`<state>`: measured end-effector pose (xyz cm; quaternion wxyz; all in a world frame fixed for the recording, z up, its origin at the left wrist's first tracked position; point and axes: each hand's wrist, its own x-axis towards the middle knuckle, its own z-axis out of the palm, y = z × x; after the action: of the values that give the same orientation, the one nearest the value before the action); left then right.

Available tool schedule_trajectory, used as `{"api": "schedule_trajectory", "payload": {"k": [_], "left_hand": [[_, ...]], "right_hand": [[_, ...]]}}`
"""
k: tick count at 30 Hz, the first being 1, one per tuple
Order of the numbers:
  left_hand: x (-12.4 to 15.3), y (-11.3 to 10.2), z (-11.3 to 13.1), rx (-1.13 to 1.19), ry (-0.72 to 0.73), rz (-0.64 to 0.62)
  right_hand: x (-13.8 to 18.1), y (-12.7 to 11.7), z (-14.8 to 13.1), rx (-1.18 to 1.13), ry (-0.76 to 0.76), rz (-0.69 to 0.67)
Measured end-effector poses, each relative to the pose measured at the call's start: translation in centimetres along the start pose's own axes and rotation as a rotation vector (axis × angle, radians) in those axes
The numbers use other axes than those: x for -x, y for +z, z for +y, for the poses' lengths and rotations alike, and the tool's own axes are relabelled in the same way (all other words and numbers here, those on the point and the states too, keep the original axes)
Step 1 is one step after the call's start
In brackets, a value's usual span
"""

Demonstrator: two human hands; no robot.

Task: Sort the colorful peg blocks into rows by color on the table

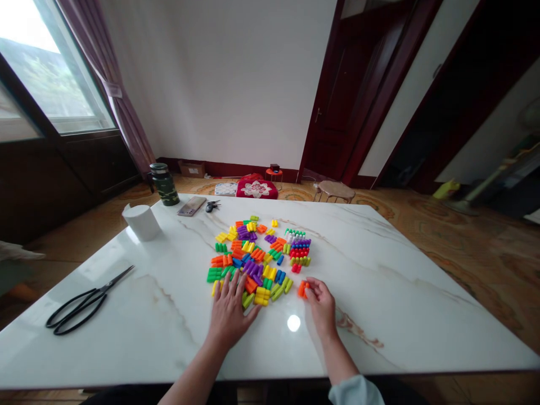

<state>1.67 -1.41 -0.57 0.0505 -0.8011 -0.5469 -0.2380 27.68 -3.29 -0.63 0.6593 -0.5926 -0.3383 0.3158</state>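
A loose pile of small coloured plastic blocks (253, 269), shaped like joined tubes in orange, yellow, green, purple and blue, covers the middle of the table. My left hand (229, 309) lies over the near left edge of this pile, fingers spread and touching blocks. In my right hand (322, 305) an orange block (302, 289) is pinched between thumb and fingers, close to the tabletop. Just beyond it, blocks stand in neat rows by colour (299, 250): green, white, purple, blue, red and olive. A red block (296, 269) sits at the near end of those rows.
Black-handled scissors (90, 301) lie on the white marbled table (169, 337) at left. Behind them are a white paper roll (142, 223), a camouflage flask (164, 185), a phone (192, 206) and keys (212, 206). A stool (336, 190) stands past the far edge.
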Motion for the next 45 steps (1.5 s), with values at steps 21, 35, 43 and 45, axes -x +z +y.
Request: {"api": "schedule_trajectory", "payload": {"k": [21,35,43,45], "left_hand": [[-0.1,0.1,-0.1,0.003,0.000,0.008],[0.0,0.4,-0.2,0.005,0.010,0.023],[0.0,0.4,-0.3,0.001,0.008,0.032],[0.0,0.4,-0.2,0.002,0.009,0.035]], "right_hand": [[1.5,0.0,-0.1,0.056,-0.126,-0.249],[0.9,-0.2,0.1,0.282,-0.301,-0.189],[0.5,-0.5,0.5,0.420,-0.376,-0.097],[0.7,-0.4,0.4,0.415,-0.373,-0.106]]}}
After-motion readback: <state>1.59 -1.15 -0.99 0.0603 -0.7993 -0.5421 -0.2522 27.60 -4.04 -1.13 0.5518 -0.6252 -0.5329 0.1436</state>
